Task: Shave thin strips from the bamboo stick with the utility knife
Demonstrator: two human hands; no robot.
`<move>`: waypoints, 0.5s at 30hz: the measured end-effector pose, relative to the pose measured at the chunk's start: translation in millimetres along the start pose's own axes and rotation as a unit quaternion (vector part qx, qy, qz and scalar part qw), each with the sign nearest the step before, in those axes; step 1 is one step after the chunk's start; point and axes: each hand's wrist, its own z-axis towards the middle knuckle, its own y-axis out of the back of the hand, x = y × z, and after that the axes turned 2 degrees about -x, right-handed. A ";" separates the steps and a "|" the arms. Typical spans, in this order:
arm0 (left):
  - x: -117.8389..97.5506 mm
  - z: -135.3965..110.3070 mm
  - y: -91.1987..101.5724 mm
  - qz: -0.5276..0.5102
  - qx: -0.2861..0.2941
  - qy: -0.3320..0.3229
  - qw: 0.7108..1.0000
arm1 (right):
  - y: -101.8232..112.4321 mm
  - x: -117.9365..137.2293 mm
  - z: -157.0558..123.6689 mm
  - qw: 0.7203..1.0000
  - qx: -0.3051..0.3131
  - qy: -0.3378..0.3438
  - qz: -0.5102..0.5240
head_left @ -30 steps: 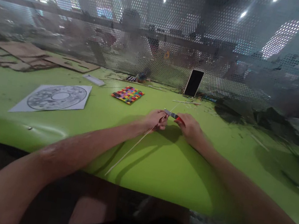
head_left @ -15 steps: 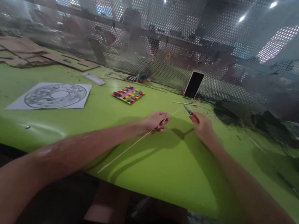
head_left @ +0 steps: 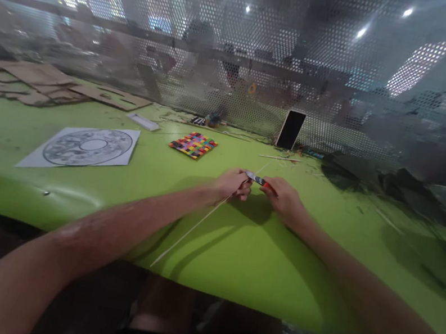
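My left hand (head_left: pixel 233 185) is closed around a thin pale stick (head_left: pixel 191 230), which slants from the table's front edge up past my fingers to a tip beyond them. In my right hand (head_left: pixel 284 199) is a small knife (head_left: pixel 257 179) with a partly red handle. Its blade meets the stick right at my left fingers. Both hands are over the green table (head_left: pixel 241 261), close together. Exactly how the blade touches the stick is too small to make out.
Left of my hands lie a colourful woven square (head_left: pixel 193 145), a printed ring pattern sheet (head_left: pixel 81 148) and a small white tray (head_left: pixel 143 122). Brown cardboard pieces (head_left: pixel 36 79) are at the far left. A phone (head_left: pixel 291 130) leans against the mesh screen (head_left: pixel 235 95). Dark leafy material (head_left: pixel 394 187) lies right.
My right hand has moved left and brought the knife from beyond the stick's tip to the stick beside my left fingers. My left hand keeps its grip; the view has shifted slightly.
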 end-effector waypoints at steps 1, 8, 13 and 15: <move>0.4 0.9 0.5 0.005 -0.001 -0.001 1.000 | -1.1 1.8 -0.2 1.000 0.002 0.003 -0.003; 1.4 4.9 -0.3 0.019 0.023 -0.018 0.999 | -3.3 -5.0 -0.2 1.000 -0.001 0.000 -0.031; 2.3 6.0 1.0 0.007 0.029 -0.024 0.999 | -6.4 -9.2 1.1 0.999 -0.004 0.003 -0.042; 2.1 5.5 0.5 0.005 0.030 -0.025 0.999 | -6.4 -9.8 1.1 0.999 -0.004 0.000 -0.047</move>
